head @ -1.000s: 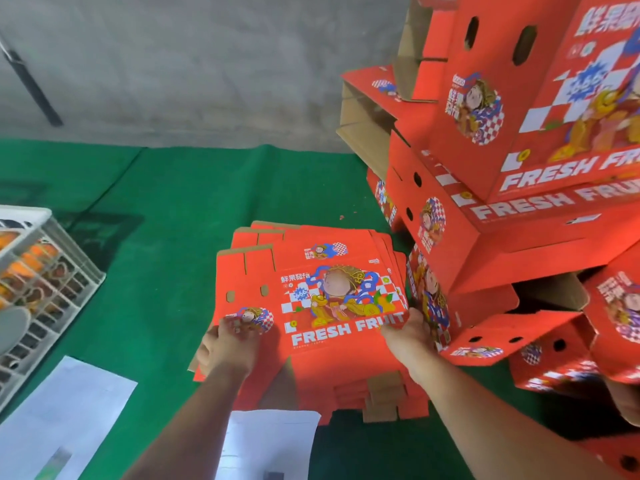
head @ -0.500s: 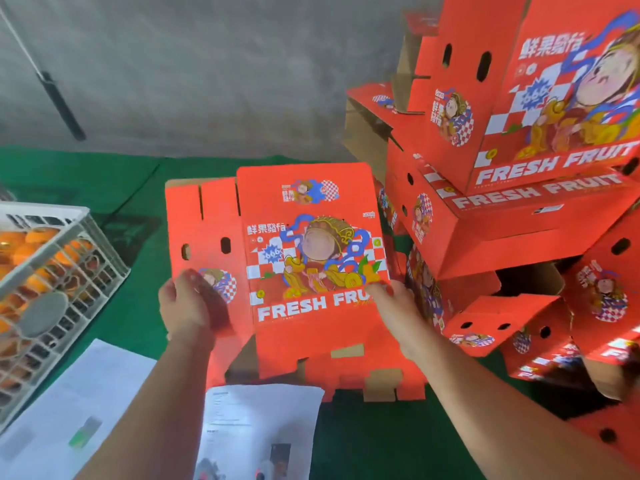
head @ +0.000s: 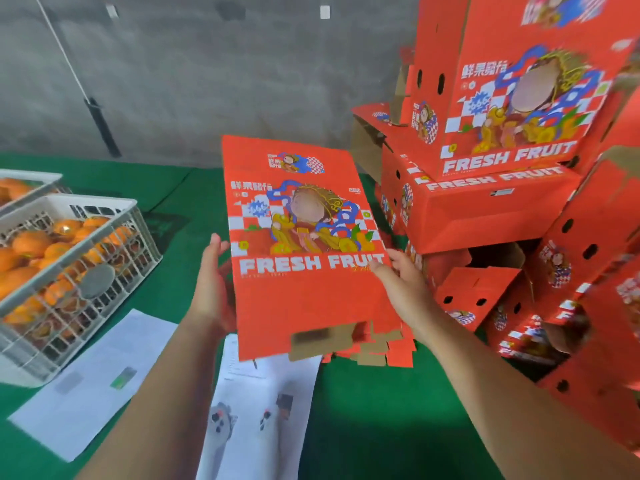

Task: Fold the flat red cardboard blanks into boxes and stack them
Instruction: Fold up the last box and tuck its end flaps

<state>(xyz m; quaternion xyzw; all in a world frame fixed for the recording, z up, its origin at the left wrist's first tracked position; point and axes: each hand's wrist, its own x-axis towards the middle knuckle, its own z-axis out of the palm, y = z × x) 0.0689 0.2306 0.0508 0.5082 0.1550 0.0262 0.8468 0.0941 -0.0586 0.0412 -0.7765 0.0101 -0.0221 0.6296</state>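
we hold one red blank (head: 304, 251) raised off the bench | left grip (head: 211, 289) flat against its left edge | right grip (head: 403, 282) pinching its right edge | folded boxes (head: 485, 209) stacked at right

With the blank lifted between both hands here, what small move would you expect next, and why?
Probably pushing the two side edges toward each other to pop the flat blank open into a sleeve. It is raised off the pile of blanks and looks flat, with the left hand against its left edge and the right hand gripping its right edge. Folded boxes already stand stacked at right.
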